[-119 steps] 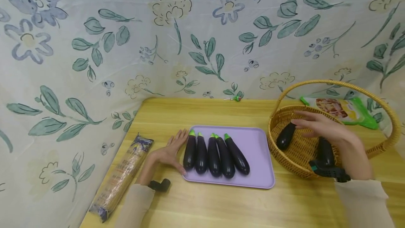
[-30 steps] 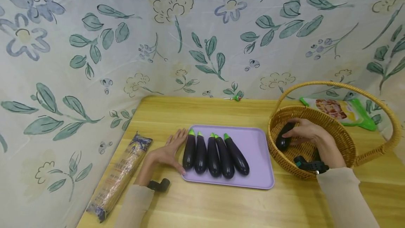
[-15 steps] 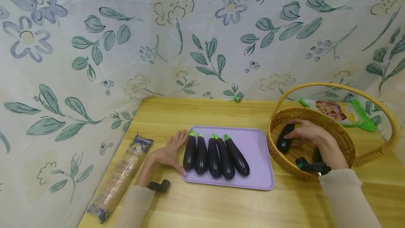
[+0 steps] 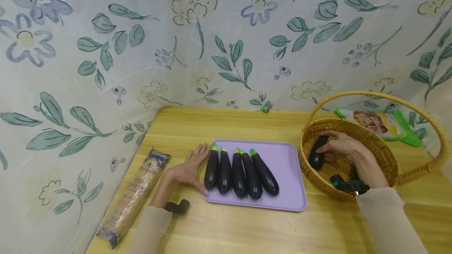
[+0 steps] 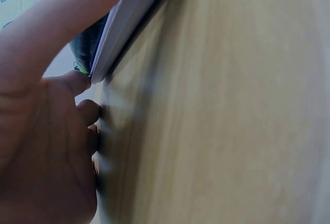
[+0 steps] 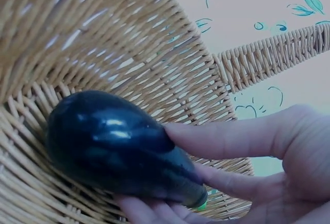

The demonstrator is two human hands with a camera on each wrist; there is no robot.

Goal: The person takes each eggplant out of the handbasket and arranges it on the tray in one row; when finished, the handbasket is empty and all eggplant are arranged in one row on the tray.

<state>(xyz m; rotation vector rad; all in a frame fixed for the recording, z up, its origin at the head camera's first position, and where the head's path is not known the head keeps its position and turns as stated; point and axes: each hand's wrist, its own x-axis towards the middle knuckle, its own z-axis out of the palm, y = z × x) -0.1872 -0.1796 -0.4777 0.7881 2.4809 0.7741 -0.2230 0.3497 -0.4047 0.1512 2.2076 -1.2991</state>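
Observation:
Inside the wicker basket (image 4: 386,164), my right hand (image 4: 344,146) grips a dark eggplant (image 4: 317,160). The right wrist view has the thumb on one side of this eggplant (image 6: 108,141) and fingers on the other, its green stem end toward the palm. A second eggplant in the basket is mostly hidden behind my right wrist. Several eggplants (image 4: 238,173) with green tops lie side by side on the lilac tray (image 4: 287,175). My left hand (image 4: 185,171) is spread at the tray's left edge, thumb at the near corner and fingertips near the far one.
A long clear packet of dried noodles (image 4: 132,199) lies on the table's left. Behind the basket is a green-edged food bag (image 4: 378,124). The basket's tall handle (image 4: 374,94) arches overhead. A small green item (image 4: 265,109) sits at the back edge, against the floral cloth.
Since the oldest frame, my right hand has moved left and down into the basket and taken hold of the eggplant. Over the last second it barely moves. My left hand stays put.

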